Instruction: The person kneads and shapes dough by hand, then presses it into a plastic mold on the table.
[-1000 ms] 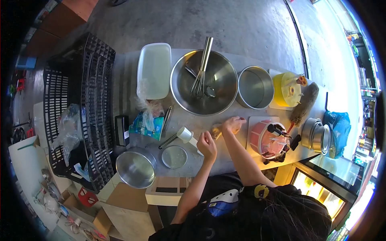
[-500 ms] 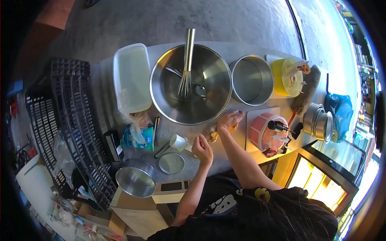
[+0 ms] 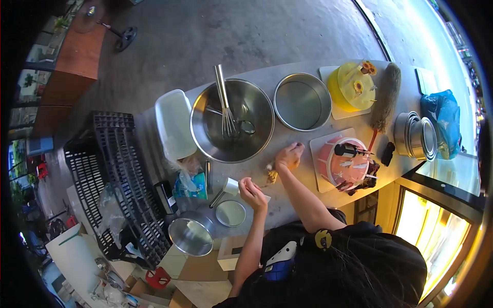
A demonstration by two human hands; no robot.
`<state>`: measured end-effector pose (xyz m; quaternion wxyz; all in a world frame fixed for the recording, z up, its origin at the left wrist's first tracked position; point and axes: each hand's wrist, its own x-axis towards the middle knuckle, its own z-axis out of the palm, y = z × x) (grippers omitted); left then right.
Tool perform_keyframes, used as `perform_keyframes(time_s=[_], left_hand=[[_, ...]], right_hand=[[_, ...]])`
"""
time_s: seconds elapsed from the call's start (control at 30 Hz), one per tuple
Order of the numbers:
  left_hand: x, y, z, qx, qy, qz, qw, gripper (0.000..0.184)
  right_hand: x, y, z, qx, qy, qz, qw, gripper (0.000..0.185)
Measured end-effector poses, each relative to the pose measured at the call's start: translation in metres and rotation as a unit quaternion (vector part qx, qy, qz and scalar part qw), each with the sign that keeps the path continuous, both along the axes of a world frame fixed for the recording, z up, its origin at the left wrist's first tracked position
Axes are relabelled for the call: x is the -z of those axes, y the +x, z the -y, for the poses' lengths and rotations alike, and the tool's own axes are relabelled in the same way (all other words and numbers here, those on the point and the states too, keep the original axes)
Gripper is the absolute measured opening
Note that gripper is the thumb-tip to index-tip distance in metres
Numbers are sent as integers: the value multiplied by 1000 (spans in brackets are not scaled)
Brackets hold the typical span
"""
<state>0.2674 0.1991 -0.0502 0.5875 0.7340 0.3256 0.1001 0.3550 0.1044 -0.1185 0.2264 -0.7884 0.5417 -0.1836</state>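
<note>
Above the table, my left hand [image 3: 253, 193] has curled fingers, near the white scoop [image 3: 231, 186] and the round sieve [image 3: 230, 213]; what it holds, if anything, is hidden. My right hand [image 3: 290, 156] is also curled, just right of a small yellowish item [image 3: 271, 175] on the table, and its contents cannot be made out. Beyond both hands stands a large steel bowl [image 3: 205, 141] with a whisk [image 3: 223, 97] and a spoon [image 3: 247, 127] inside. A round cake tin [image 3: 303, 101] is to its right.
At left are a white tub [image 3: 175, 126], a black crate [image 3: 123, 190], a blue packet [image 3: 191, 186] and a steel pot [image 3: 190, 236]. To the right stand a pink decorated bucket [image 3: 341, 164], a yellow one [image 3: 352, 87], a duster [image 3: 387, 97], stacked tins [image 3: 416, 136] and a blue bag [image 3: 442, 123].
The camera view has shifted and turned. My hands stay low over the table near the yellowish item; my left hand's fingers look slightly looser than before.
</note>
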Motion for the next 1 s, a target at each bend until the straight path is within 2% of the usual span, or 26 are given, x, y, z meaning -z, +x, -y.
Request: perform_keyframes(time_s=[0.07, 0.1, 0.17, 0.2, 0.23, 0.27, 0.3, 0.37, 0.4, 0.47, 0.5, 0.57, 0.63, 0.7, 0.77, 0.8, 0.83, 0.87, 0.9, 0.93, 1.0], left_hand=[[8, -9, -11, 69, 31, 23, 997, 14], [9, -12, -13, 71, 36, 26, 997, 14], [6, -3, -11, 212, 244, 106, 940, 18], [2, 2, -7, 209, 248, 114, 939, 18], [-2, 6, 1, 305, 284, 134, 899, 24], [-6, 8, 9, 397, 317, 151, 848, 31], [-8, 9, 15, 394, 322, 155, 847, 31], [-7, 10, 28, 474, 465, 131, 736, 43], [0, 8, 33, 468, 471, 132, 736, 43], [26, 6, 37, 446, 541, 57, 711, 50], [33, 6, 37, 437, 546, 52, 712, 50], [43, 7, 38, 421, 558, -28, 715, 53], [52, 6, 37, 410, 550, -25, 727, 52], [55, 4, 33, 398, 542, -21, 740, 50], [56, -1, 30, 302, 495, 39, 814, 38], [52, -3, 29, 295, 494, 37, 817, 38], [48, -8, 25, 247, 298, 9, 922, 35], [43, -13, 20, 185, 85, -18, 979, 32], [45, -19, 6, 162, -153, -74, 972, 31], [34, -29, -9, 141, -383, -55, 911, 35], [-7, -46, -31, 98, -610, -26, 786, 41]], right_hand=[[-8, -8, 9, 5, 101, 24, 995, 26], [-2, -16, 15, 6, 106, 27, 994, 26], [22, -24, 36, -78, 144, 83, 983, 24], [18, -27, 49, -80, 146, 92, 982, 24], [8, -32, 61, -120, 320, 91, 935, 23], [0, -39, 71, -158, 483, 86, 857, 22], [-11, -46, 79, -166, 545, 81, 818, 21], [-24, -64, 93, -193, 560, 64, 804, 21], [-29, -73, 99, -216, 574, 42, 789, 22], [-33, -90, 109, -198, 600, 26, 775, 24], [-36, -99, 114, -201, 605, 22, 770, 24], [-36, -116, 123, -212, 610, 16, 763, 25], [-38, -127, 128, -165, 616, -22, 770, 26], [-42, -133, 131, -181, 620, -34, 763, 27], [-44, -131, 131, -193, 623, -46, 757, 27], [-46, -128, 129, -206, 623, -50, 753, 27], [-48, -126, 128, -218, 622, -54, 750, 27], [-49, -122, 125, -224, 620, -60, 749, 27], [-54, -116, 120, -251, 615, -70, 744, 27], [-57, -111, 114, -279, 609, -80, 738, 27], [-54, -101, 99, -322, 604, -105, 721, 27]])
